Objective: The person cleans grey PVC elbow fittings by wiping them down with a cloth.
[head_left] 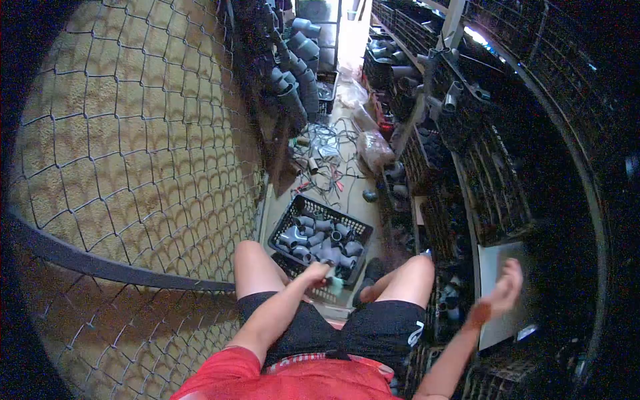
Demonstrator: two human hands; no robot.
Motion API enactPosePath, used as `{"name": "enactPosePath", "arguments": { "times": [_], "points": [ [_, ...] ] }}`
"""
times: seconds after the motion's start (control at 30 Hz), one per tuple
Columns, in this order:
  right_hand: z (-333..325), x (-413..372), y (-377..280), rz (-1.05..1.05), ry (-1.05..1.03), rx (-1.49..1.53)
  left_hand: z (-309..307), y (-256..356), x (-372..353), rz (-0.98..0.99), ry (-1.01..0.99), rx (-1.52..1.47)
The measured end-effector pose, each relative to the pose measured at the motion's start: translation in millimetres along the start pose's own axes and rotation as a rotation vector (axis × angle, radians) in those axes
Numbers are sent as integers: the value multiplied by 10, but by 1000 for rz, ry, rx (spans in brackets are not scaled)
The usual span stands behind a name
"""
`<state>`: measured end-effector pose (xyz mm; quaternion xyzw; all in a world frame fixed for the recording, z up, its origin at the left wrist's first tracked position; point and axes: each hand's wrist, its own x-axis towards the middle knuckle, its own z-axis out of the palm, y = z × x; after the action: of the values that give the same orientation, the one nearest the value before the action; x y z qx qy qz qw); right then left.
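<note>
Head view: red shirt [287,380] nearest cam, bottom centre, w/ black shorts [353,330] just past it; bare knees spread either side. Left hand [315,273] out between the knees, fingers clenched round a small pale piece [335,284] that sticks out on the hand's right side; exact type too small to tell. Hand + piece sit over the near edge of a black crate [288,215] on the floor, packed w/ grey pipe fittings [319,239], mostly tees/elbows. Right hand [503,290] out to the side, fingers released and spread, motion-blurred, in front of a grey flat sheet [497,257] leaning at the shelf; contact w/ sheet can't tell. Chain-link fence [133,147] fills the left side. Shelves [507,167] w/ dark crates run along the right. Further down the aisle: tangle of wires [327,150] on the floor, plastic bag [375,150] beside them, more grey fittings [297,73] stacked up at the fence side.
</note>
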<state>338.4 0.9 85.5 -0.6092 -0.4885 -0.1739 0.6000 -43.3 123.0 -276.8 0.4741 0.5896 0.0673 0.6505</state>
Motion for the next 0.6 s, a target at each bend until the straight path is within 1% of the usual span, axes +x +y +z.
{"name": "enactPosePath", "arguments": {
  "times": [0.03,0.07,0.1,0.13,0.2,0.23,0.27,0.3,0.33,0.37,0.4,0.43,0.5,0.53,0.6],
  "points": [
    [-276,158,372,-15,59,-148,-17,-336,339,51,-3,131],
    [-565,334,813,-71,141,-390,-15,119,-84,-148,131,-195],
    [-822,475,1219,-128,226,-629,1,-93,196,-114,148,-346],
    [-1029,529,1522,-133,229,-639,-51,-176,317,-111,155,-353],
    [-1390,517,2054,64,393,-775,-79,-146,386,-106,155,-353],
    [-1560,509,2309,63,395,-782,-69,-92,350,16,200,-297],
    [-1682,501,2570,148,378,-1049,-91,-7,307,141,251,-241],
    [-1780,477,2799,239,350,-1314,-86,155,142,141,251,-239],
    [-1846,417,2950,243,348,-1315,-44,380,-120,133,296,-179],
    [-1906,453,3179,183,357,-1361,-11,518,-271,125,341,-118],
    [-1863,302,3250,121,368,-1405,42,436,-184,203,347,-105],
    [-1830,305,3341,56,380,-1445,83,351,-104,153,288,-198],
    [-1784,326,3607,-81,400,-1524,108,392,-212,111,212,-186],
    [-1801,262,3703,-150,408,-1562,112,424,-288,109,215,-186],
    [-1922,206,4011,-289,426,-1634,88,514,-425,80,220,-77]
  ]
}}
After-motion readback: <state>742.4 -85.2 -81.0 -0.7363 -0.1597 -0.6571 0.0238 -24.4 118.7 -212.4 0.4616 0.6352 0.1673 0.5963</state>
